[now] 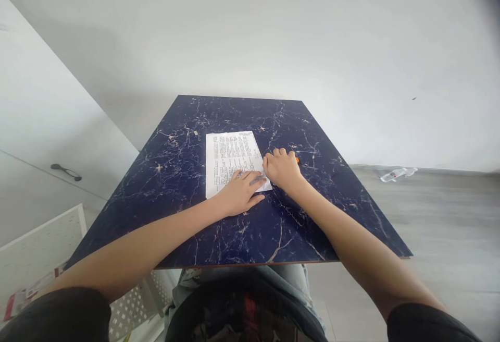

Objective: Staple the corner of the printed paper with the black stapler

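Observation:
A printed sheet of paper (222,154) lies flat on the dark blue marbled table (242,115). My left hand (239,194) rests with its fingers spread over the sheet's near right part, the thumb on the tabletop. At the right edge of the paper, my right hand (282,169) is closed in a fist, knuckles up. A small orange bit (297,160) shows beside the fist on its right. The rest of that thing is hidden by the hand, so its kind cannot be told.
A tiny pale scrap (196,133) lies left of the paper. Behind the table stands a white wall (273,34). To the left is a white cabinet with a dark handle (66,171), above a perforated white rack (133,310). A clear plastic item (396,174) lies on the floor at right.

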Tool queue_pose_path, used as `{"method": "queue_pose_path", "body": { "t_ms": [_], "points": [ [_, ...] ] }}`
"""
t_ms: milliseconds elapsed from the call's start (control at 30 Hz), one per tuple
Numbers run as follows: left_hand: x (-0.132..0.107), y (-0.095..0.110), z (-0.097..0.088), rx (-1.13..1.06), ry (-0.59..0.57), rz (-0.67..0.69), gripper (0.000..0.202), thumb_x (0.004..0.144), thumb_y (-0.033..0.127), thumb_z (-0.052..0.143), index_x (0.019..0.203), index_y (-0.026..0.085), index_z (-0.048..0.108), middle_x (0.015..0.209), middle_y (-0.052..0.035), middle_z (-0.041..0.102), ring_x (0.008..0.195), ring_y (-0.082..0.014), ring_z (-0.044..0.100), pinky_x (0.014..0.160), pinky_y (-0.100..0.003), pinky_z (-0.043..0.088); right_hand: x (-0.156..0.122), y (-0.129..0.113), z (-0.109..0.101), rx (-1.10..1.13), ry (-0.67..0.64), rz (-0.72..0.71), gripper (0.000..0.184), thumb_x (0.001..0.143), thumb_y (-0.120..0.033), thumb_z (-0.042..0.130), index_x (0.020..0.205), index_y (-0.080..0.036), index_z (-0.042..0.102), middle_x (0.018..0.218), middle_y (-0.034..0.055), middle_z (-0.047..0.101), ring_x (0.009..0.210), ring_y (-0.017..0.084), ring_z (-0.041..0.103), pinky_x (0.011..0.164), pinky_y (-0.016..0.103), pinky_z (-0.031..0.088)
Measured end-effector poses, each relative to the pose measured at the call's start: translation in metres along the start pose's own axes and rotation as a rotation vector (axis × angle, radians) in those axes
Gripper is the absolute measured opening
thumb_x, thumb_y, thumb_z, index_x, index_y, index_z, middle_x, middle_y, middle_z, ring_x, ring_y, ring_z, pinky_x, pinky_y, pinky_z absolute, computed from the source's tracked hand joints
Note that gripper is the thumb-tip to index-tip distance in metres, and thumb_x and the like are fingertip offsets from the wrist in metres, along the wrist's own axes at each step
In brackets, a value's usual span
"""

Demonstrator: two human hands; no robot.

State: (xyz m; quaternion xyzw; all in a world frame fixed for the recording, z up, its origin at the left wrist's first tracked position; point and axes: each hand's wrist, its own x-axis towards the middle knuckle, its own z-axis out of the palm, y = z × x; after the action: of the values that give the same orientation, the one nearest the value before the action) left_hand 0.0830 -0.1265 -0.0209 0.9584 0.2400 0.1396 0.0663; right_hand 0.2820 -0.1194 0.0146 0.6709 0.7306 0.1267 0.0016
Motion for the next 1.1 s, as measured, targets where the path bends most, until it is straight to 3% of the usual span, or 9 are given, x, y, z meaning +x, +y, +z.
{"method": "queue_pose_path", "body": {
  "t_ms": [167,367,567,733,867,1000,1100],
  "points": [
    [0.000,-0.001,0.000,0.017,0.011,0.015,0.050,0.109,0.046,0.039,0.149,0.019,0.051,0.153,-0.0175,0.050,0.138,-0.0334,0.051,0.114,-0.058,0.036,0.001,0.008,0.003,0.073,0.049,-0.033,0.054,0.109,-0.030,0.025,0.099,-0.012,0.075,0.109,0.0196,0.074,0.104,0.032,0.064,0.087,0.041,0.042],
    [-0.001,-0.001,-0.002,0.009,0.023,0.024,0.049,0.109,0.046,0.039,0.148,0.020,0.051,0.152,-0.0166,0.052,0.136,-0.0323,0.052,0.115,-0.057,0.036,0.011,0.023,0.006,0.242,0.058,0.134,0.064,0.110,-0.036,0.022,0.088,-0.014,0.078,0.092,0.0173,0.078,0.086,0.029,0.073,0.077,0.034,0.048],
    [-0.003,-0.001,-0.003,-0.002,0.004,0.018,0.049,0.109,0.045,0.038,0.148,0.019,0.051,0.152,-0.0168,0.052,0.137,-0.0323,0.051,0.115,-0.058,0.036,0.013,0.035,0.003,0.250,0.023,0.071,0.066,0.111,-0.038,0.021,0.081,-0.017,0.076,0.093,0.0158,0.078,0.088,0.028,0.073,0.081,0.034,0.048],
    [-0.005,-0.002,-0.004,0.013,0.033,0.018,0.046,0.108,0.044,0.039,0.143,0.019,0.055,0.147,-0.0171,0.055,0.134,-0.0339,0.053,0.113,-0.059,0.038,0.013,0.055,0.003,0.240,0.010,0.126,0.066,0.111,-0.042,0.021,0.078,-0.017,0.072,0.092,0.0178,0.076,0.090,0.028,0.071,0.082,0.035,0.046],
    [-0.006,-0.002,-0.006,0.033,0.045,-0.003,0.043,0.108,0.044,0.040,0.136,0.017,0.060,0.136,-0.0158,0.058,0.123,-0.0325,0.056,0.108,-0.055,0.043,0.011,0.083,-0.001,0.441,-0.071,0.021,0.065,0.109,-0.058,0.022,0.078,-0.021,0.065,0.086,0.0100,0.074,0.082,0.024,0.067,0.074,0.033,0.043],
    [-0.006,-0.002,-0.006,0.024,0.033,-0.002,0.043,0.108,0.044,0.040,0.135,0.017,0.060,0.134,-0.0154,0.058,0.123,-0.0326,0.055,0.107,-0.056,0.044,0.004,0.113,-0.006,0.550,-0.202,-0.086,0.055,0.101,-0.071,0.040,0.090,-0.022,0.062,0.089,0.0063,0.073,0.076,0.022,0.063,0.068,0.032,0.040],
    [-0.007,-0.002,-0.005,0.007,0.033,-0.001,0.043,0.108,0.044,0.039,0.135,0.018,0.060,0.136,-0.0157,0.058,0.125,-0.0332,0.054,0.107,-0.056,0.043,0.000,0.126,-0.004,0.521,-0.277,-0.151,0.049,0.092,-0.070,0.057,0.098,-0.022,0.064,0.096,0.0083,0.074,0.079,0.024,0.064,0.068,0.033,0.041]
  ]
}}
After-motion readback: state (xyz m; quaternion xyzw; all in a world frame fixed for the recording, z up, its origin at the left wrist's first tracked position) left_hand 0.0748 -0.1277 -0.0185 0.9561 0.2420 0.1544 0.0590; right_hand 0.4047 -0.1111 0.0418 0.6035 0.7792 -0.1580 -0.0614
